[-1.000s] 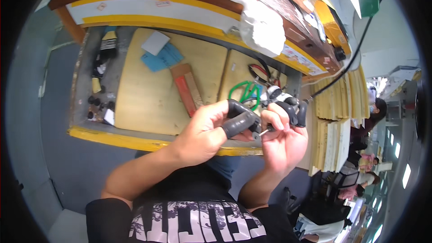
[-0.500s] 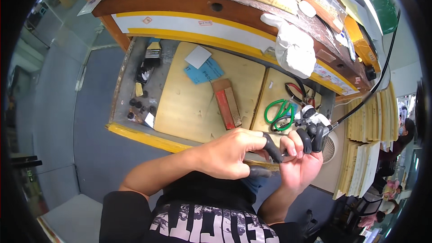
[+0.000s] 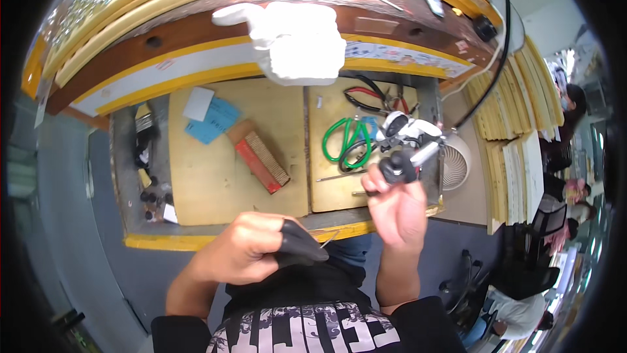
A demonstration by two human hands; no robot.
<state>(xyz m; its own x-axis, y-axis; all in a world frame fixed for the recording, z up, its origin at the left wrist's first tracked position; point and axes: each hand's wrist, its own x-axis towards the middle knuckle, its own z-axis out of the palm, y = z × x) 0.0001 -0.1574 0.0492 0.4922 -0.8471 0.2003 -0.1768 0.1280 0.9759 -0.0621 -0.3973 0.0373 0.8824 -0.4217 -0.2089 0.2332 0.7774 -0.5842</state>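
Note:
Low over the front edge of an open drawer [image 3: 215,232], my left hand [image 3: 251,248] is closed. Its thumb and index finger, in black finger cots, pinch a thin metal piece [image 3: 331,239] that sticks out to the right. My right hand [image 3: 398,206], also with black finger cots, is raised over the drawer's right part. Its fingers are wrapped round a silver handpiece [image 3: 426,152], blurred, near the end of a black flexible shaft [image 3: 480,101]. Green-handled scissors [image 3: 332,141] and red-and-black pliers [image 3: 369,96] lie just beyond this hand.
In the drawer lie a red-and-brown box [image 3: 261,160], a blue sheet [image 3: 215,121], a white paper [image 3: 198,103] and a brush [image 3: 145,121]. A stuffed white glove shape [image 3: 297,43] hangs at the bench front. A ribbed white round object [image 3: 456,162] and stacked yellowish boards [image 3: 513,170] stand right.
My hands, close together before, are now apart, the left one lower. The handpiece has come into clearer sight at my right hand. The whole view has shifted toward the right.

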